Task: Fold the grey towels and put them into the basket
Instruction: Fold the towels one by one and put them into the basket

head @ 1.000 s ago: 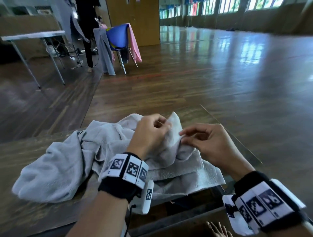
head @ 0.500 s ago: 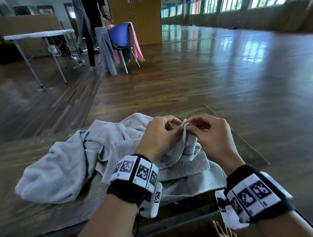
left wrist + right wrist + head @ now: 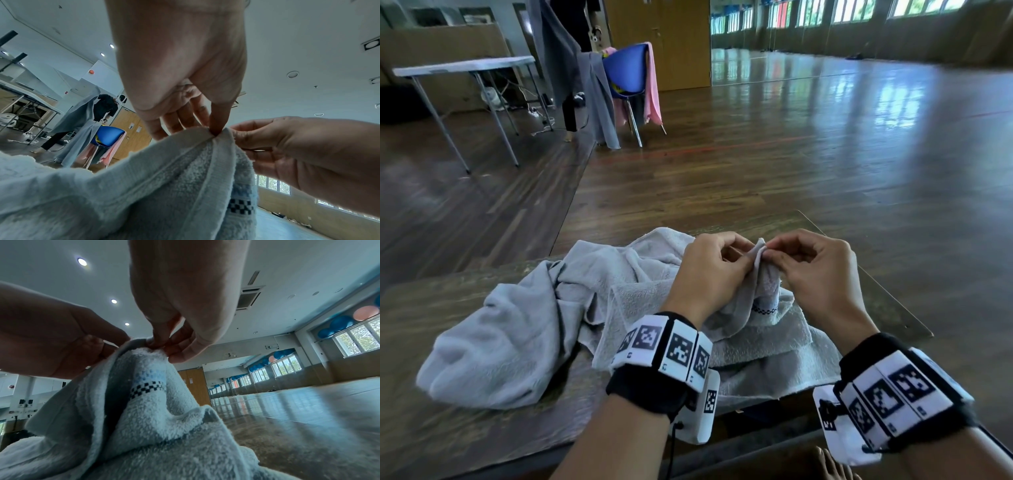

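A heap of grey towels [image 3: 517,329] lies crumpled on the wooden table [image 3: 465,438]. The top grey towel [image 3: 763,291], with a dark checked band, is raised to a peak at one edge. My left hand [image 3: 746,257] and right hand [image 3: 770,253] meet at that peak, each pinching the hem between thumb and fingertips. In the left wrist view the left hand [image 3: 213,129] nips the towel [image 3: 164,186] right beside the right hand [image 3: 287,146]. The right wrist view has the right hand [image 3: 162,345] pinching the towel [image 3: 154,410]. No basket is in view.
The table's right corner edge [image 3: 859,274] runs close past my right hand. Beyond the table, on the wooden floor, stand a blue chair [image 3: 626,72] draped with pink and grey cloths, a person beside it, and a white folding table [image 3: 465,65].
My right hand has moved left to meet my left hand and now pinches the same towel edge. The pinched edge has risen slightly off the heap.
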The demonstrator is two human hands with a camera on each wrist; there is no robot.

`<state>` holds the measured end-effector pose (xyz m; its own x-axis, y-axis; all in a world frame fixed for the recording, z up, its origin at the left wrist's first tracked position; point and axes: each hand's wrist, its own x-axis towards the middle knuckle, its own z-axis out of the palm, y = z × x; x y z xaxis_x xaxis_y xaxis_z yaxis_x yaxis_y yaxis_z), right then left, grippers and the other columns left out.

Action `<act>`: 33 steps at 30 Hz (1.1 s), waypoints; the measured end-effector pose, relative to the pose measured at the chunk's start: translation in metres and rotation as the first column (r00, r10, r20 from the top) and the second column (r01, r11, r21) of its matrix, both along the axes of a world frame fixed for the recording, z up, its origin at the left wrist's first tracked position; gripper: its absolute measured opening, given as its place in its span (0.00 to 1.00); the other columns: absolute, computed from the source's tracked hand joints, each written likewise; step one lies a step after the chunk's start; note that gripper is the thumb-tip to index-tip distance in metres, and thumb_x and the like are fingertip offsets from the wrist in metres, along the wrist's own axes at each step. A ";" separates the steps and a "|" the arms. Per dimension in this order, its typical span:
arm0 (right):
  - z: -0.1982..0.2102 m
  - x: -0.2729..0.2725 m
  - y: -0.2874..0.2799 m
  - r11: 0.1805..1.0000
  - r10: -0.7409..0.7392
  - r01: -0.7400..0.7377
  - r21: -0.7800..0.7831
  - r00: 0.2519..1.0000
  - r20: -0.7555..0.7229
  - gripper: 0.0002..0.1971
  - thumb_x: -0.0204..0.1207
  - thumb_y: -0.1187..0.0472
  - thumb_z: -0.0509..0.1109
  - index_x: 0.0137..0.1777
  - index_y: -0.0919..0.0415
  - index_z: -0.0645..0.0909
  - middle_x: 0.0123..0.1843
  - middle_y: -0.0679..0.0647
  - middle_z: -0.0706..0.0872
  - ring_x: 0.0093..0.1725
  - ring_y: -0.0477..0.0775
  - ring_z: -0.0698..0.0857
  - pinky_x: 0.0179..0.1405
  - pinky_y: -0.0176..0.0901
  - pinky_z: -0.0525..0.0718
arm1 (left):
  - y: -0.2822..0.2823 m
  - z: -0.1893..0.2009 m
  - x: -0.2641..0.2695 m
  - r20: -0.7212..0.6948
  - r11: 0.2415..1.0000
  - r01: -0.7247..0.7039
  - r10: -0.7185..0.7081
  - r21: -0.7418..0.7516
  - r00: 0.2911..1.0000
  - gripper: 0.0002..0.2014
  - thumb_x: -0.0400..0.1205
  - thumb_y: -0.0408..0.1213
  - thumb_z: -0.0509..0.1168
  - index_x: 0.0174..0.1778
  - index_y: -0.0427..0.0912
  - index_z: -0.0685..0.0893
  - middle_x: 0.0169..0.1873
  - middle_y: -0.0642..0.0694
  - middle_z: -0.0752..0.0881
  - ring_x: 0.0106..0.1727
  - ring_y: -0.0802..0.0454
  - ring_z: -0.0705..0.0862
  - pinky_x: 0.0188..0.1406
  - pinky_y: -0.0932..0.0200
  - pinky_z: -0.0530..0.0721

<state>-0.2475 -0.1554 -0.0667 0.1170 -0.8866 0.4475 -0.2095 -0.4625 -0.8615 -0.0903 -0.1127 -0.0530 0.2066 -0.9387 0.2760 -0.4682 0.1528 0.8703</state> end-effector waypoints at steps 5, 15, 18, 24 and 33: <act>-0.001 0.001 0.000 1.000 -0.002 0.001 -0.009 1.000 -0.015 0.07 0.70 0.65 0.83 0.38 0.52 0.92 0.35 0.42 0.93 0.37 0.40 0.91 0.40 0.30 0.86 | 0.000 -0.001 -0.001 0.062 1.000 -0.030 0.030 -0.002 0.998 0.14 0.80 0.55 0.72 0.39 0.48 0.90 0.32 0.53 0.91 0.34 0.59 0.88 0.38 0.57 0.90; 0.000 0.001 0.002 0.999 0.012 -0.013 -0.034 0.999 -0.046 0.07 0.71 0.67 0.82 0.38 0.53 0.92 0.35 0.41 0.93 0.38 0.37 0.91 0.41 0.27 0.83 | 0.000 -0.002 0.001 0.122 0.999 -0.035 0.038 -0.020 0.992 0.06 0.79 0.44 0.72 0.47 0.51 0.92 0.28 0.54 0.89 0.30 0.64 0.84 0.34 0.64 0.82; 0.000 0.000 0.003 0.999 0.007 -0.010 -0.044 0.998 -0.061 0.07 0.71 0.67 0.82 0.38 0.53 0.92 0.35 0.40 0.92 0.38 0.36 0.90 0.41 0.25 0.82 | 0.001 -0.003 0.002 0.175 0.998 -0.048 0.052 -0.030 0.983 0.06 0.77 0.42 0.71 0.47 0.52 0.93 0.27 0.56 0.88 0.31 0.64 0.84 0.33 0.65 0.81; -0.003 0.002 0.002 1.000 0.030 -0.029 0.009 0.988 -0.154 0.07 0.74 0.65 0.80 0.49 0.53 0.93 0.40 0.41 0.92 0.42 0.42 0.91 0.44 0.34 0.88 | 0.001 -0.003 0.004 0.276 0.999 -0.039 0.043 -0.021 0.960 0.08 0.77 0.40 0.71 0.49 0.50 0.93 0.28 0.61 0.85 0.35 0.66 0.84 0.38 0.66 0.82; -0.005 0.003 -0.002 0.999 0.041 -0.043 -0.020 0.992 -0.119 0.04 0.76 0.64 0.79 0.47 0.54 0.88 0.41 0.42 0.92 0.42 0.41 0.89 0.47 0.37 0.89 | 0.005 0.003 0.002 0.187 0.998 -0.032 0.041 -0.047 0.981 0.08 0.76 0.52 0.73 0.41 0.54 0.83 0.33 0.55 0.86 0.30 0.62 0.81 0.34 0.57 0.86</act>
<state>-0.2448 -0.1570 -0.0716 0.2073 -0.8695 0.4484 -0.2893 -0.4923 -0.8209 -0.0881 -0.1074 -0.0499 0.1809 -0.9177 0.3536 -0.6289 0.1685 0.7590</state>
